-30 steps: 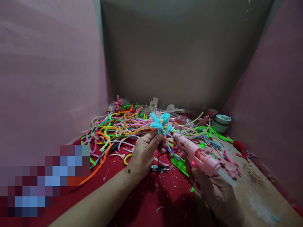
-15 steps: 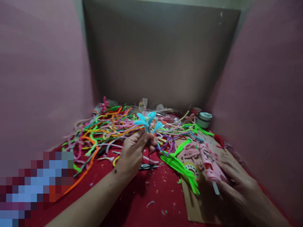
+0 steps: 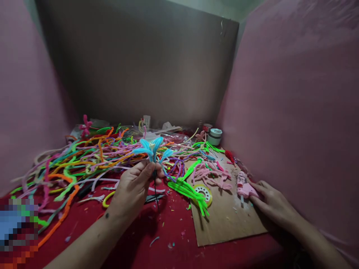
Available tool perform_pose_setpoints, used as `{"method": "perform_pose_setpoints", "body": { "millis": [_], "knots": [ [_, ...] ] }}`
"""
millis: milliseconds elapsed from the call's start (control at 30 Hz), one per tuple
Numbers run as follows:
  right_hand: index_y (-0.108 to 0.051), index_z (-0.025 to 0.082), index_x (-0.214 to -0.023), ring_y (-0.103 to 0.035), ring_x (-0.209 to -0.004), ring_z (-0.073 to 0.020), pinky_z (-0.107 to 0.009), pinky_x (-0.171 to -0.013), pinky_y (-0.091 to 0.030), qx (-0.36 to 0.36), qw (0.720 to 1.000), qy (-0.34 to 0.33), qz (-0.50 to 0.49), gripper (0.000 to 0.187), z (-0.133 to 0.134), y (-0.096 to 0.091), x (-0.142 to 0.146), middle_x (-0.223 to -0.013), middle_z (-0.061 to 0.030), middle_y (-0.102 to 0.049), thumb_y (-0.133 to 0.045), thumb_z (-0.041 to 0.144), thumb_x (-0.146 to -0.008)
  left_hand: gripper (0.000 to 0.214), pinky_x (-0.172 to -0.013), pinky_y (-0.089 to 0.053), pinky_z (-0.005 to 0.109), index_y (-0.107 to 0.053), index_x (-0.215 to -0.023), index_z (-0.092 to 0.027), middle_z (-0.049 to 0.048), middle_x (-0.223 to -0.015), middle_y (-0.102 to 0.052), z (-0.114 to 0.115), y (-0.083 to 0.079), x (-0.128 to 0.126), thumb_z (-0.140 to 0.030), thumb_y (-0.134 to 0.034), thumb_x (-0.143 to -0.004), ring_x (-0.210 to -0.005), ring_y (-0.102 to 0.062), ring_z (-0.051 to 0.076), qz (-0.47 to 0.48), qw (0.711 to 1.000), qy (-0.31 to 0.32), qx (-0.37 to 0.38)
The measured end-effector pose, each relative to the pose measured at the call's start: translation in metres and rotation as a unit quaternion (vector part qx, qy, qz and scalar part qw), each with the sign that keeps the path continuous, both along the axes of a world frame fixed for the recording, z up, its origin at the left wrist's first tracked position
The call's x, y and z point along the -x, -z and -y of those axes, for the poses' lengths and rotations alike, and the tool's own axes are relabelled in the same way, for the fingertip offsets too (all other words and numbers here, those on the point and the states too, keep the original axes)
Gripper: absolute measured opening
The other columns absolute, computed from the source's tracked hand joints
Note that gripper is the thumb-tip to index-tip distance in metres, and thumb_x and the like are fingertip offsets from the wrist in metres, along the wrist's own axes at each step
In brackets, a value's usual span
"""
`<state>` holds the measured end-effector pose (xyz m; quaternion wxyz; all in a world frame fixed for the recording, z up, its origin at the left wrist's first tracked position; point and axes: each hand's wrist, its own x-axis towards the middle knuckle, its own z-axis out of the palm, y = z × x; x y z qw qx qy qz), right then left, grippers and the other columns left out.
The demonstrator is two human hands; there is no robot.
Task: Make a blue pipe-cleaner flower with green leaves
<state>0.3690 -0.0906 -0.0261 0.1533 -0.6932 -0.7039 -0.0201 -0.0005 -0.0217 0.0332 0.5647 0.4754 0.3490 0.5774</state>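
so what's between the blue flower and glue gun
In the head view, purple strands, green strips, pink pieces and a yellow roll lie between the flower and glue gun.

I take this for a small craft corner, though I can't tell whether it sits in a home or a workshop. Pink walls (image 3: 294,112) close in left and right, and a grey panel (image 3: 146,74) stands far. I see heaped fuzzy stems (image 3: 98,160), scissors (image 3: 154,198), clippings scattered over red cloth (image 3: 168,257), and at right a glue gun (image 3: 244,189) over cardboard (image 3: 224,226).
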Motion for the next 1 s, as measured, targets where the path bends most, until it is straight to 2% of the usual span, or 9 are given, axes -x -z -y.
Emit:
{"method": "perform_pose_setpoints", "body": {
  "millis": [200,300,367,467,600,700,867,933,1000],
  "knots": [
    [-0.067,0.014,-0.089,-0.055,-0.074,-0.0265,-0.04,-0.066,-0.044,-0.044,0.99,0.031,0.128,0.027,0.006,-0.018,0.024,-0.083,-0.0139,-0.06,-0.044,0.025,-0.08,0.019,-0.049,-0.041,0.018,-0.063,-0.071,-0.012,0.0021,-0.064,-0.062,0.0,0.004,0.0,-0.03,-0.068,-0.07,-0.051,-0.053,0.008,0.074,0.996,0.042,0.027],
    [-0.067,0.019,-0.094,-0.057,-0.085,-0.0249,-0.037,-0.073,-0.045,-0.094,0.993,-0.063,-0.035,0.026,0.005,-0.035,0.078,-0.094,-0.0117,-0.063,-0.045,0.027,-0.082,0.017,-0.052,-0.042,0.019,-0.063,-0.071,-0.012,0.0027,-0.065,-0.063,0.007,0.007,-0.003,-0.028,-0.069,-0.07,-0.052,-0.054,0.008,0.118,0.988,0.089,0.055],
    [-0.069,0.024,-0.092,-0.058,-0.088,-0.0218,-0.034,-0.077,-0.045,-0.054,0.963,-0.155,-0.212,0.025,0.0,-0.046,0.123,-0.095,-0.0076,-0.065,-0.046,0.029,-0.084,0.016,-0.053,-0.042,0.019,-0.063,-0.071,-0.012,0.0028,-0.064,-0.062,0.012,0.008,-0.007,-0.028,-0.068,-0.071,-0.052,-0.054,0.008,0.136,0.981,0.12,0.064],
    [-0.069,0.024,-0.093,-0.059,-0.079,-0.0186,-0.031,-0.07,-0.045,0.016,0.867,-0.168,-0.468,0.02,-0.012,-0.056,0.184,-0.086,-0.0047,-0.068,-0.054,0.031,-0.082,0.016,-0.052,-0.042,0.018,-0.064,-0.071,-0.012,0.0029,-0.062,-0.062,0.019,0.007,-0.012,-0.027,-0.067,-0.072,-0.051,-0.054,0.007,0.152,0.973,0.155,0.072],
    [-0.064,0.016,-0.068,-0.056,-0.058,-0.0117,-0.025,-0.056,-0.041,0.088,0.659,-0.226,-0.712,0.022,-0.032,-0.055,0.225,-0.065,-0.0019,-0.063,-0.054,0.03,-0.083,0.015,-0.051,-0.042,0.017,-0.064,-0.071,-0.011,0.0027,-0.06,-0.062,0.022,0.005,-0.015,-0.026,-0.067,-0.072,-0.049,-0.054,0.007,0.167,0.967,0.173,0.079],
    [-0.061,0.014,-0.066,-0.055,-0.05,-0.0104,-0.024,-0.051,-0.04,0.092,0.589,-0.227,-0.77,0.021,-0.04,-0.05,0.233,-0.059,-0.0007,-0.059,-0.057,0.028,-0.081,0.015,-0.051,-0.042,0.018,-0.064,-0.07,-0.011,0.0028,-0.06,-0.061,0.022,0.006,-0.015,-0.025,-0.066,-0.074,-0.049,-0.054,0.007,0.174,0.966,0.176,0.08],
    [-0.062,0.015,-0.065,-0.051,-0.045,-0.0096,-0.023,-0.045,-0.042,0.064,0.58,-0.209,-0.784,0.017,-0.04,-0.053,0.232,-0.055,0.0013,-0.057,-0.061,0.027,-0.078,0.018,-0.053,-0.042,0.02,-0.064,-0.072,-0.012,0.0036,-0.065,-0.063,0.022,0.008,-0.012,-0.027,-0.059,-0.079,-0.053,-0.055,0.009,0.133,0.969,0.193,0.073],
    [-0.064,0.017,-0.068,-0.052,-0.05,-0.0099,-0.023,-0.048,-0.044,0.008,0.606,-0.191,-0.772,0.01,-0.036,-0.061,0.229,-0.059,0.0018,-0.058,-0.065,0.024,-0.074,0.021,-0.057,-0.042,0.022,-0.065,-0.074,-0.012,0.0042,-0.067,-0.064,0.021,0.005,-0.01,-0.03,-0.056,-0.081,-0.057,-0.057,0.011,0.062,0.981,0.181,0.044],
    [-0.067,0.019,-0.07,-0.051,-0.054,-0.0095,-0.022,-0.052,-0.044,-0.056,0.658,-0.172,-0.73,0.002,-0.031,-0.07,0.225,-0.06,0.0022,-0.059,-0.068,0.02,-0.07,0.022,-0.059,-0.041,0.022,-0.066,-0.074,-0.013,0.0037,-0.067,-0.063,0.02,0.0,-0.008,-0.031,-0.056,-0.081,-0.06,-0.056,0.012,-0.031,0.99,0.138,0.003]
  ]
}}
